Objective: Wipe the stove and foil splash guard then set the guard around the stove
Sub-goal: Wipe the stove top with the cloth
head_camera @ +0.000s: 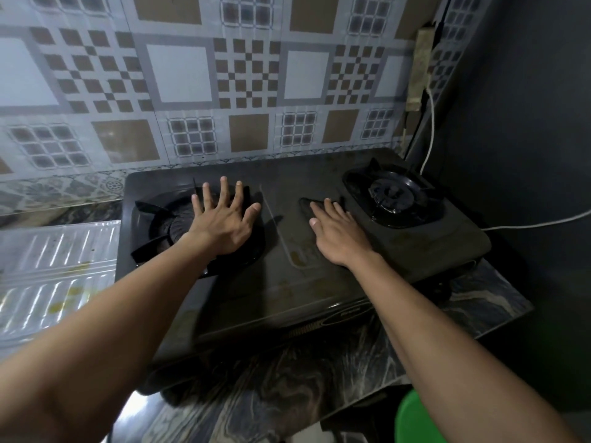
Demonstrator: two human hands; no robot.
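A dark marbled counter (287, 378) runs along a wall of patterned tiles (204, 75) in grey, brown and white, with a dark plain wall (518, 123) closing the right side. One black two-burner stove (303, 282) sits on the counter against the tiled wall, its top smeared with yellowish stains near the middle. There are two burners: the left burner (169, 225) and the far right burner (391, 195), each with a black pan support. One foil splash guard (57, 266) lies flat on the counter to the left of the stove, ribbed and spotted with yellow stains. One white cable (430, 129) hangs down the right corner. A green object (412, 417) shows at the near right edge. Two hands reach over the stove: the left hand (224, 222) is spread flat over the left burner, grasping nothing; the right hand (335, 235) lies flat on the stove's middle, fingers extended, empty.
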